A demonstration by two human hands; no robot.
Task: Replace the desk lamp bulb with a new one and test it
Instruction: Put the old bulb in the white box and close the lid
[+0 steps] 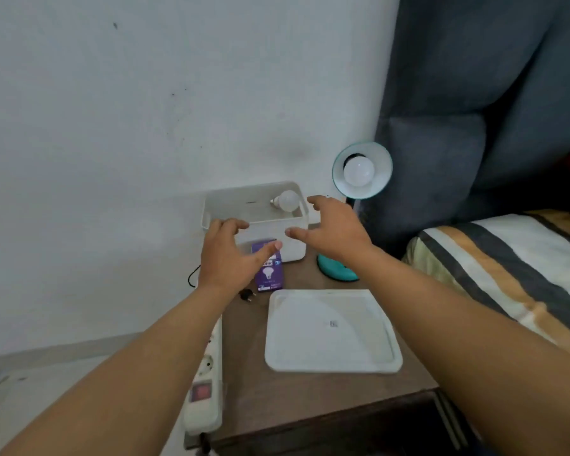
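Both hands hung open and empty over the back of the small brown wooden table (pixel 326 390). Her or his left hand (pixel 226 255) had its fingers spread and loosely curled, held above the purple cardboard bulb box (pixel 270 274) and just in front of the white plastic storage bin (pixel 277 236); whether the fingertips touched the bin's near wall I could not tell. Opposite it, the right hand (pixel 329 230) was likewise spread wide, gripping nothing, poised by the bin's right corner.

Inside the bin a loose white bulb (pixel 287 200) lay on its side against the back right, its metal base pointing left. Below the box a black two-pin plug (pixel 248 296) rested on the table, its cord trailing off the left edge. Nearer to me sat a white rectangular plastic tray or lid (pixel 333 330), lying flat.

Right of the bin stood the teal desk lamp (pixel 362 171), its round base (pixel 336 269) on the table and its shade tipped toward the room, with a white bulb in the socket (pixel 359 171), unlit.

Along the table's left edge lay a white power strip with a red switch (pixel 203 386). A striped pillow (pixel 507 274) rested at the right, against a grey padded headboard (pixel 474 93).
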